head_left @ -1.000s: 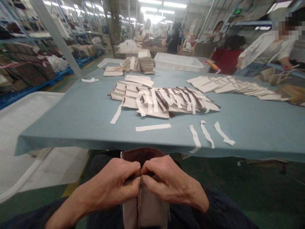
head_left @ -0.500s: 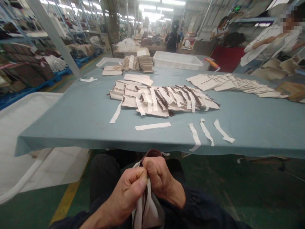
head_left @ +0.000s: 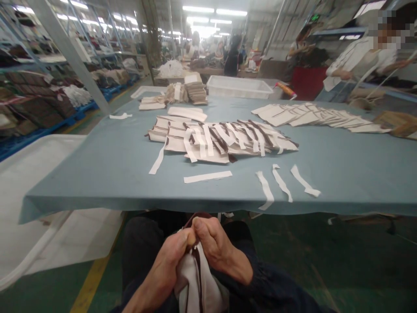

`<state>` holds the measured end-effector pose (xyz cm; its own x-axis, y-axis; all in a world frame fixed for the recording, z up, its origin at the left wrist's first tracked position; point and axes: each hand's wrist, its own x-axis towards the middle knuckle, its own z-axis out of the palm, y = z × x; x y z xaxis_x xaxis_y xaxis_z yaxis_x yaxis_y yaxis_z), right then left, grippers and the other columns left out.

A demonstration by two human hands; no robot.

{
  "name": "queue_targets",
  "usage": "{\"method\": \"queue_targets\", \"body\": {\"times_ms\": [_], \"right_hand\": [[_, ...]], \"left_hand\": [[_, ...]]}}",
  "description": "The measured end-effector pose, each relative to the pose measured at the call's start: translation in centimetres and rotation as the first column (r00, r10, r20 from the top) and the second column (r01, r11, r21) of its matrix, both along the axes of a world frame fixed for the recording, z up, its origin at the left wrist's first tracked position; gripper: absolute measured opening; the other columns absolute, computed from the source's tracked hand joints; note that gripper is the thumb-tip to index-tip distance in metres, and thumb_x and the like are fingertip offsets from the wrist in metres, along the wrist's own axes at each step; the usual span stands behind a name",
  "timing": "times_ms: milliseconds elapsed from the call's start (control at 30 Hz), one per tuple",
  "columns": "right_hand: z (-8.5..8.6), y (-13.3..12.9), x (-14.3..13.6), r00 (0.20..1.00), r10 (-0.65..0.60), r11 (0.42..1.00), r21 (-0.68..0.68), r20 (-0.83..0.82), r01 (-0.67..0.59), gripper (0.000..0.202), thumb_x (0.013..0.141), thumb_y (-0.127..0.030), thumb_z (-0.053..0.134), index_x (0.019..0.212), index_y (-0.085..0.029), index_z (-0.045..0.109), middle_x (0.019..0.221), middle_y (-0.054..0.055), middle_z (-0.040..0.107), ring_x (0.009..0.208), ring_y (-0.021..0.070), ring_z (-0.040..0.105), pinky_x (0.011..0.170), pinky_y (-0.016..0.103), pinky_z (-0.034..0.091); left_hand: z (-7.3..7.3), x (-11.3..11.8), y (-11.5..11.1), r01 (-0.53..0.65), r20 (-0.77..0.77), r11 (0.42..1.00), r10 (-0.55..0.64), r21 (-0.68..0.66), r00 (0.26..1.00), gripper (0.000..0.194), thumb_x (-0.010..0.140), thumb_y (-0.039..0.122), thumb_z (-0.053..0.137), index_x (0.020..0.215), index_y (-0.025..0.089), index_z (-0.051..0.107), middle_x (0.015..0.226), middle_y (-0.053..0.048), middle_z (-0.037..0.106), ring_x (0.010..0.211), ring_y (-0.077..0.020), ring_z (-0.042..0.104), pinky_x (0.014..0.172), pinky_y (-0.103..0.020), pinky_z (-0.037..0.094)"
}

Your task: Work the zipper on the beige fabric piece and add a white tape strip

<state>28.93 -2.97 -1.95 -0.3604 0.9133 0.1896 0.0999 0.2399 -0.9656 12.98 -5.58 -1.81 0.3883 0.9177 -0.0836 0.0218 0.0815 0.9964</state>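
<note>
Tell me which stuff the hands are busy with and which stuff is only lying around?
Busy with:
- left hand and right hand, both pinching the top of the cloth bag over the lap

Only lying around:
- loose white strips near the table edge
- row of bags with strips across them
- flat pieces
- white bin

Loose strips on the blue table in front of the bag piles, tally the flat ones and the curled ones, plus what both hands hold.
Flat strips: 2, with another left of it.
Curled strips: 3, also and.
Fabric bag in left hand and right hand: 1.
Total: 6.
</note>
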Motion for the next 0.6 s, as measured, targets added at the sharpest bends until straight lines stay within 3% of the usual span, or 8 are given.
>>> {"method": "queue_targets", "body": {"times_ms": [133, 433, 600], "right_hand": [[0.4, 0.1, 0.3, 0.999, -0.011, 1.000, 0.021, 0.042, 0.011, 0.065, 0.108, -0.065, 0.023, 0.064, -0.021, 0.042, 0.061, -0.001, 0.046, 0.056, 0.0122, 0.039, 0.059, 0.029, 0.033], [1.6, 0.0, 0.9, 0.995, -0.024, 0.994, 0.107, 0.094, 0.014, 0.056, 0.109, -0.053, 0.028, 0.064, -0.021, 0.034, 0.060, -0.003, 0.037, 0.056, 0.0117, 0.035, 0.058, 0.030, 0.028], [3.0, 0.5, 2.3, 0.991, 0.105, 0.993, 0.050, 0.082, -0.109, 0.062, 0.108, -0.065, 0.029, 0.070, -0.019, 0.050, 0.066, -0.002, 0.049, 0.060, 0.0122, 0.044, 0.060, 0.027, 0.034]], "left_hand": [[-0.4, 0.0, 0.0, -0.038, 0.065, 0.999, 0.039, -0.018, 0.997, 0.058, 0.104, 0.070, 0.028, 0.070, 0.023, 0.031, 0.068, 0.003, 0.029, 0.063, -0.0152, 0.025, 0.056, -0.027, 0.033], [3.3, 0.4, 0.7, 0.092, -0.004, 0.992, -0.092, -0.084, 0.996, 0.064, 0.089, 0.078, 0.057, 0.067, 0.021, 0.038, 0.067, 0.005, 0.031, 0.058, -0.0110, 0.024, 0.051, -0.023, 0.025], [4.5, -1.7, 0.3, 0.082, -0.060, 0.997, -0.082, -0.002, 0.995, 0.072, 0.085, 0.080, 0.062, 0.059, 0.022, 0.028, 0.059, 0.005, 0.029, 0.055, -0.0105, 0.026, 0.048, -0.022, 0.025]]}}
